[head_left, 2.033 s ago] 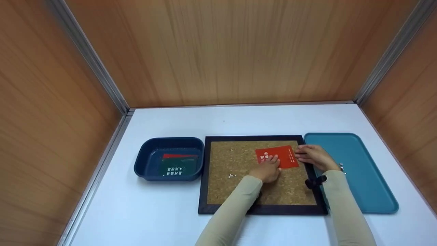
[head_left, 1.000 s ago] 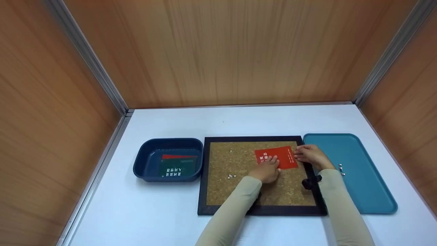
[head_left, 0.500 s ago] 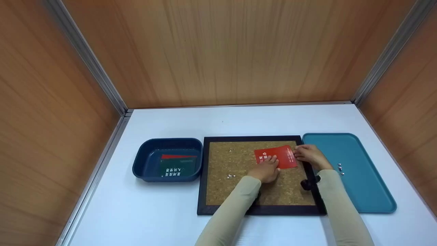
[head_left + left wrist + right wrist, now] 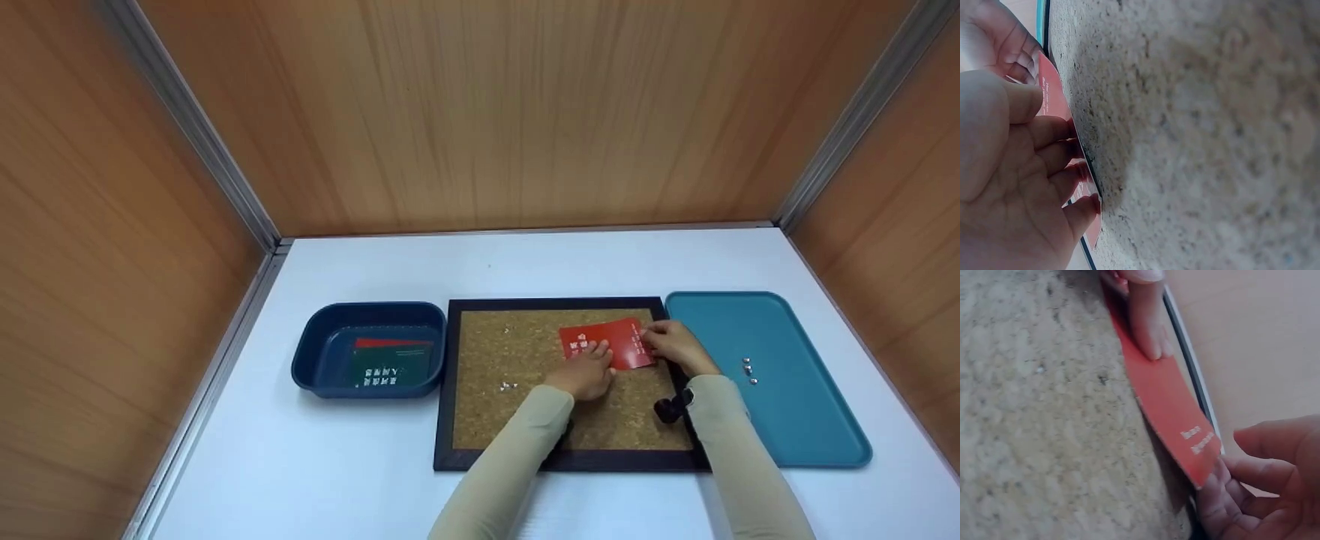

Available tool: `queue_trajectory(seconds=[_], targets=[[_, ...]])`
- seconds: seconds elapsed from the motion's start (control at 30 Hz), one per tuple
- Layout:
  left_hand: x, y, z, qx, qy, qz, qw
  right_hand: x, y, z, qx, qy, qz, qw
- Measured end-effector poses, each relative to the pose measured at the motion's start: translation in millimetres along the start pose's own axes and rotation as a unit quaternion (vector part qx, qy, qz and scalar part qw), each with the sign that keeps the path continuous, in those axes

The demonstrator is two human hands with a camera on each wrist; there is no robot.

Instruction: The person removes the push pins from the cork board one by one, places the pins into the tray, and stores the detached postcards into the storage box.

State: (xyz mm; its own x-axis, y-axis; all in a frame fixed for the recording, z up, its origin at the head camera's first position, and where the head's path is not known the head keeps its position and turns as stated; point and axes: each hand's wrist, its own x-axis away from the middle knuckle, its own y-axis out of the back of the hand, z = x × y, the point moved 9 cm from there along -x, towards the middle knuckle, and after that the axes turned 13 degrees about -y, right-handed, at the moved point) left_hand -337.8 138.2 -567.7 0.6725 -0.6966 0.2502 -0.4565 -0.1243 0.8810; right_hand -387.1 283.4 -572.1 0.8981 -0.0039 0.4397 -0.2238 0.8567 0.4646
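Note:
A red card [image 4: 623,342] with white print lies on the upper right of a cork board [image 4: 555,420] in a dark frame. My left hand [image 4: 585,373] presses it with fingers spread out, the fingertips on its surface in the left wrist view. At the card's right end is my right hand [image 4: 675,346]. In the right wrist view its fingertips [image 4: 1214,486] touch that end from beneath, while the thumb [image 4: 1264,436] stands apart from the card. The card's near edge bows up off the cork there, with a shadow below.
Left of the board stands a navy basin [image 4: 304,356] holding a green card [image 4: 394,365] and a red card [image 4: 367,343]. A teal tray [image 4: 795,420] on the right carries several small silvery pieces [image 4: 748,370]. More silvery bits [image 4: 508,386] lie on the cork.
My right hand has shifted a little left onto the card's right end, which now bends and catches light. The silvery pieces on the tray have come out from behind the wrist. My left hand stays put.

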Motion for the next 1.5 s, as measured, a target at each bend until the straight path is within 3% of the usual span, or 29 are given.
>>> queue_trajectory(seconds=[0.47, 0.73, 1.03, 1.33, 1.5], targets=[[2.1, -0.6, -3.4, -0.01, 0.003, 0.007, 0.9999, 3.2, 3.2, -3.0, 0.078, -0.017, -0.09, 0.9927], [-3.3, -5.5, -6.2, 0.004, -0.002, 0.009, 0.9999, 3.7, 8.1, -12.0, 0.071, -0.046, -0.087, 0.9927], [-4.4, -3.6, 0.5, 0.001, -0.035, -0.006, 0.9994, -4.2, 4.7, -16.2, 0.032, -0.072, -0.073, 0.9941], [3.9, -1.4, 12.6, 0.03, -0.049, -0.028, 0.9979, -7.8, -0.6, -14.3, 0.033, -0.078, -0.064, 0.9944], [12.0, 8.2, 17.3, 0.04, -0.054, -0.051, 0.9964, -7.8, -1.2, -14.1, 0.025, -0.077, -0.057, 0.995]])
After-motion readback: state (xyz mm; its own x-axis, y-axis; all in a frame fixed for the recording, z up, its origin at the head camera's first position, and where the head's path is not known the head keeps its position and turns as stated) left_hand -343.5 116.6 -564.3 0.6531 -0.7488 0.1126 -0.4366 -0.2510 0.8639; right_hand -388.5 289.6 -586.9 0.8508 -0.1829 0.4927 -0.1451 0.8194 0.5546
